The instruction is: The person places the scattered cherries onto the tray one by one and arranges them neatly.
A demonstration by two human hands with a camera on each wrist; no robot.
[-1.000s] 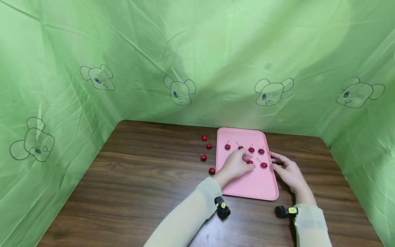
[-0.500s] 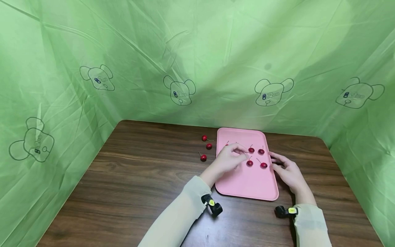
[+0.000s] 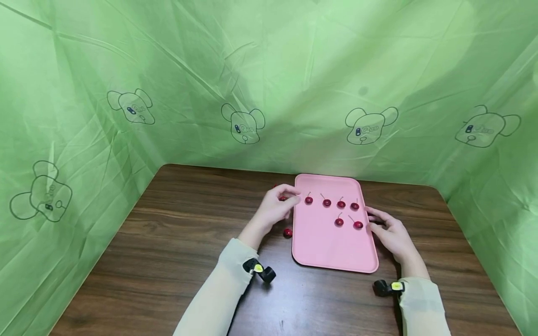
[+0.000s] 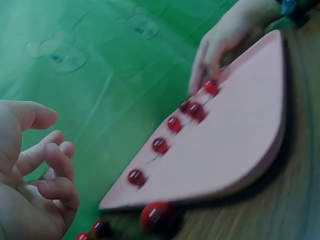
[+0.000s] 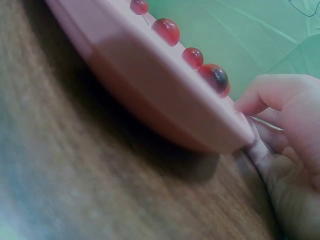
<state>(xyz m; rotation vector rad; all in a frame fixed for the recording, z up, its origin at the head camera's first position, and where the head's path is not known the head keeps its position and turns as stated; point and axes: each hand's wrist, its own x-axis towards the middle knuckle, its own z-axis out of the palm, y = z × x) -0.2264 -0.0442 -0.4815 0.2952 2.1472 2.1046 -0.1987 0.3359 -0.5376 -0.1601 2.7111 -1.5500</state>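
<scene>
The left hand point(image 3: 275, 207) hovers with fingers loosely curled and empty, just off the pink tray's point(image 3: 332, 249) left edge, over the loose cherries point(image 3: 287, 232) on the brown surface point(image 3: 168, 242). At its 3 o'clock, six more cherries point(image 3: 339, 222) lie on the tray. The right hand point(image 3: 388, 233) rests relaxed against the tray's right rim. The cherries look small, light, smooth and apt to roll; a fingertip pinch on the body or thin stem should serve.
</scene>
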